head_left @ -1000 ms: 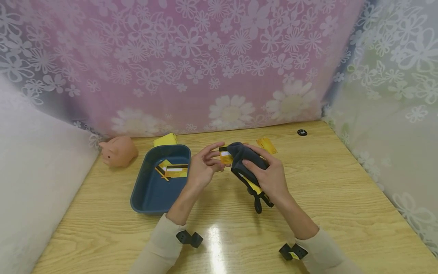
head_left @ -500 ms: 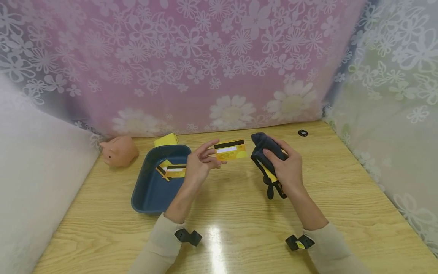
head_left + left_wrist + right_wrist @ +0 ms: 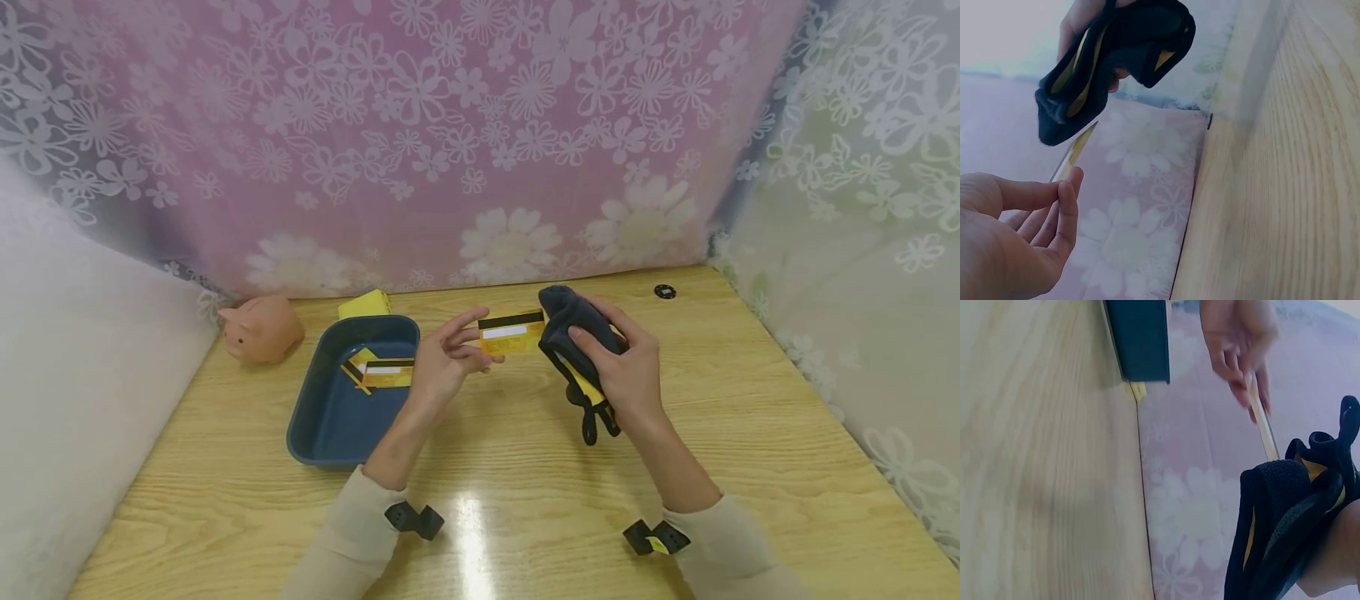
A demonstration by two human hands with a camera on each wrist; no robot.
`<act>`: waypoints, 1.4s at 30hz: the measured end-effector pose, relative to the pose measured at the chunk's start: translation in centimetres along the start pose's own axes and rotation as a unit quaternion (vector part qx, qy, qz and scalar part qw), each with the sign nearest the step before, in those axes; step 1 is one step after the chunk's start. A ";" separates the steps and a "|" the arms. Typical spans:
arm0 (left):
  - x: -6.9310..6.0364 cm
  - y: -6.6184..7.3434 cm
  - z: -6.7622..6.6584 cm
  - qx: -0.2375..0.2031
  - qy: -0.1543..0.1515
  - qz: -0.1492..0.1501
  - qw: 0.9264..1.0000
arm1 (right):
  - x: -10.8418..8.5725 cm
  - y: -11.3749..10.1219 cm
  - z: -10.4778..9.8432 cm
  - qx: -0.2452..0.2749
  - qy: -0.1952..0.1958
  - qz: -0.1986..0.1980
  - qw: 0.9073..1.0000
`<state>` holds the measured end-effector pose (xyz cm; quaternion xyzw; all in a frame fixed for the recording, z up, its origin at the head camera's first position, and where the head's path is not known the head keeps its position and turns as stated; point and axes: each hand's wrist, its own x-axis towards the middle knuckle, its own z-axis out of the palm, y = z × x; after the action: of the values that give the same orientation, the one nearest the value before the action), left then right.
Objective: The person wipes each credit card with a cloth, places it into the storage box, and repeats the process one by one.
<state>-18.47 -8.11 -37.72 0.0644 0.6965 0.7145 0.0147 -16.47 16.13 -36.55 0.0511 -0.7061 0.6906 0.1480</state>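
Observation:
My left hand (image 3: 442, 367) pinches a yellow bank card (image 3: 512, 335) by its left end, thumb and fingertips on it. Its black stripe and white strip face me in the head view. To the right, my right hand (image 3: 626, 362) grips a dark blue cloth pouch (image 3: 572, 321) with a hanging black cord loop. Yellow shows inside the folds of the pouch (image 3: 1129, 47) in the left wrist view. The card's right end meets the pouch's edge in the head view; whether they touch I cannot tell. In the right wrist view, the card (image 3: 1264, 428) appears edge-on.
Left of my hands stands a blue plastic tub (image 3: 322, 450) with several yellow cards (image 3: 386, 373) inside. Behind it lies a yellow box-like item (image 3: 363, 304). A pink piggy bank (image 3: 262, 331) sits farther left, and a black poker chip (image 3: 665, 292) lies at the back right.
The pouch, covering part of the card at first, moved right with my right hand and bared it. Since then it has come slightly back left to the card's end. A loose card behind became hidden.

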 end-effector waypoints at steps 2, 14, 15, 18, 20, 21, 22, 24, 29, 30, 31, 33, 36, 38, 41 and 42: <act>-0.1 0.0 0.2 -0.003 -0.004 0.000 1.000 | -0.5 0.0 0.6 -0.004 -0.017 -0.006 1.000; -0.4 -0.5 1.0 0.008 -0.029 -0.007 1.000 | -3.1 0.8 4.1 -0.042 -0.109 -0.060 0.991; -0.4 -0.5 1.0 0.014 -0.030 -0.005 0.999 | -3.2 0.9 4.1 -0.044 -0.110 -0.059 0.991; -0.6 -0.5 1.1 0.019 -0.029 -0.003 0.999 | -3.1 1.2 4.2 -0.057 -0.104 -0.053 0.992; -0.6 -0.5 1.1 0.018 -0.028 -0.006 0.999 | -3.0 1.2 4.1 -0.069 -0.097 -0.052 0.992; -0.6 -0.4 1.1 0.018 -0.027 -0.006 0.999 | -3.0 1.2 4.1 -0.076 -0.094 -0.052 0.991; -0.6 -0.4 1.1 0.017 -0.026 -0.007 0.999 | -2.9 1.3 4.0 -0.081 -0.092 -0.053 0.991; -0.5 -0.3 1.1 0.013 -0.026 -0.007 1.000 | -2.8 1.3 3.9 -0.088 -0.086 -0.053 0.991; -0.4 -0.1 0.8 0.010 -0.016 -0.010 1.000 | -2.3 1.3 3.4 -0.089 -0.073 -0.043 0.992; -0.4 -0.1 0.7 0.015 -0.011 -0.011 1.000 | -2.2 1.2 3.3 -0.087 -0.071 -0.041 0.993; -0.4 0.0 0.6 0.021 -0.005 -0.012 1.000 | -2.0 1.2 3.2 -0.084 -0.070 -0.039 0.993; -0.4 0.1 0.4 0.030 0.005 -0.014 0.999 | -1.7 1.2 2.8 -0.078 -0.065 -0.036 0.994; -0.4 0.2 0.1 0.031 0.012 -0.011 0.999 | -1.3 1.1 2.2 -0.069 -0.054 -0.027 0.996; -0.5 0.3 0.0 0.026 0.014 -0.010 1.000 | -1.0 1.1 1.7 -0.063 -0.048 -0.019 0.997; -0.5 0.3 -0.5 0.007 0.015 -0.015 1.000 | -0.6 1.1 0.8 -0.062 -0.037 -0.003 0.997; -0.6 0.3 -0.7 -0.002 0.015 -0.016 1.000 | -0.4 1.1 0.5 -0.062 -0.032 0.002 0.998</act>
<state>-17.95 -8.85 -37.46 0.0422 0.6963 0.7164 0.0159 -16.44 15.61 -37.74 0.0622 -0.7520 0.6439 0.1266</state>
